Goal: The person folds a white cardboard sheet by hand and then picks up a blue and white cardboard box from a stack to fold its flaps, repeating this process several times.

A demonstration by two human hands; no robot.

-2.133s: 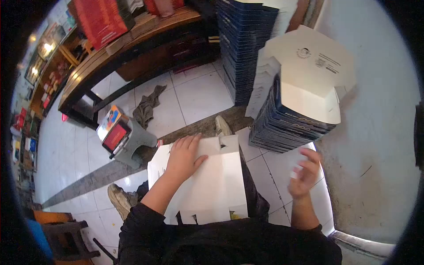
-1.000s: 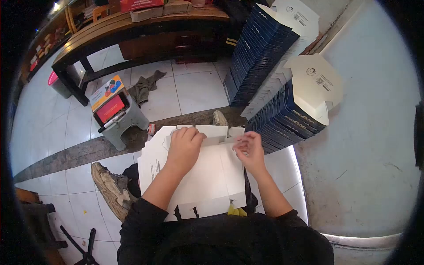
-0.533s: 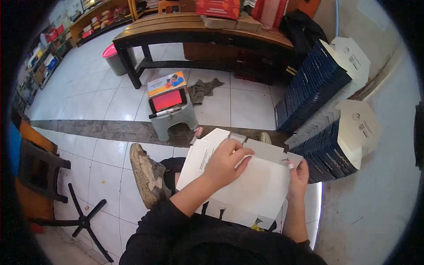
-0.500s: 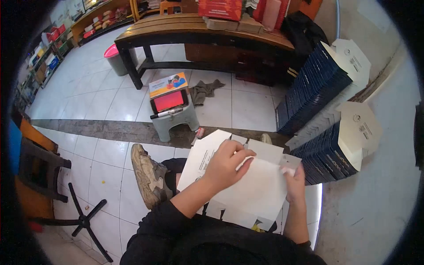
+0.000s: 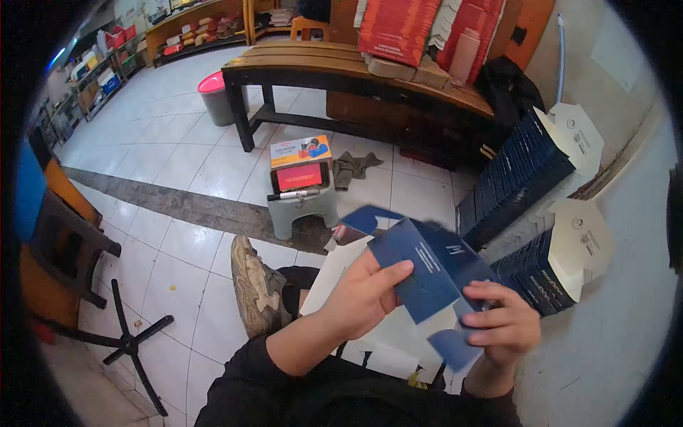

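A dark blue cardboard box (image 5: 418,270), partly folded with its flaps loose, is raised and tilted above my lap. My left hand (image 5: 363,295) pinches its near left side, the thumb lying on the printed blue face and the other fingers partly hidden behind. At the right end, the fingers of my right hand (image 5: 501,324) curl over the blue side and end flap. Beneath the box, white flat cardboard (image 5: 331,276) rests across my lap, die-cut tabs showing at its near edge.
Two stacks of flat blue cardboard, a taller one (image 5: 516,171) and a lower one (image 5: 537,274), stand by the right wall. Ahead, a grey stool (image 5: 302,210) bears a phone (image 5: 300,178), a marker and a small box. A wooden bench (image 5: 299,60) holds red cardboard. A black star-shaped base (image 5: 128,345) stands left.
The cardboard in my hands showed its white side; now a folded blue box is lifted, blue side up. My right hand has come over its right end. The camera view has shifted.
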